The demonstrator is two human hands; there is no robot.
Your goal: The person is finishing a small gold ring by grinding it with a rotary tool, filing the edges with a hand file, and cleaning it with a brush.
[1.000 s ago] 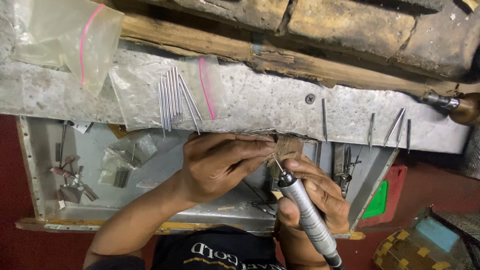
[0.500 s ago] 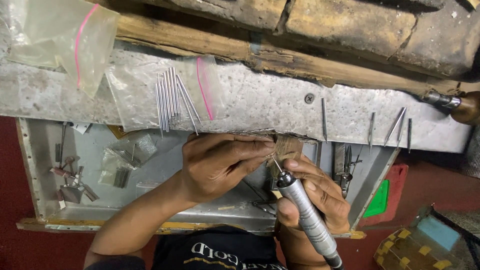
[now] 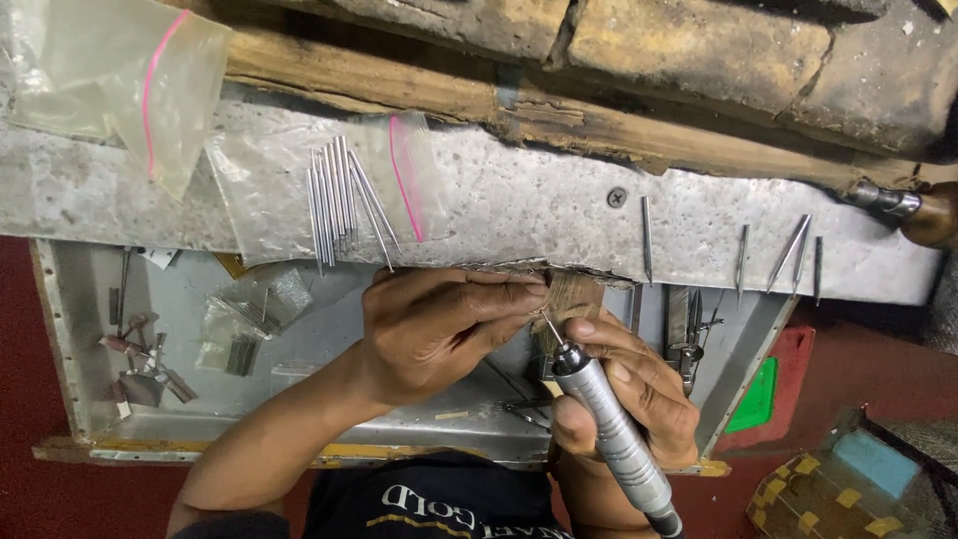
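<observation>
Right hand (image 3: 629,389) around rotary handpiece (image 3: 609,429)

Two bare hands meet fingertip to fingertip, close to the body.

The left hand (image 3: 439,334) reaches in from the lower left on a bare forearm, knuckles up, its fingers curled and pinched together at their tips. The right hand (image 3: 629,394) sits just beside it, palm turned inward, fingers and thumb wrapped in a closed, pen-like grip, the wrist bent low beneath.
</observation>
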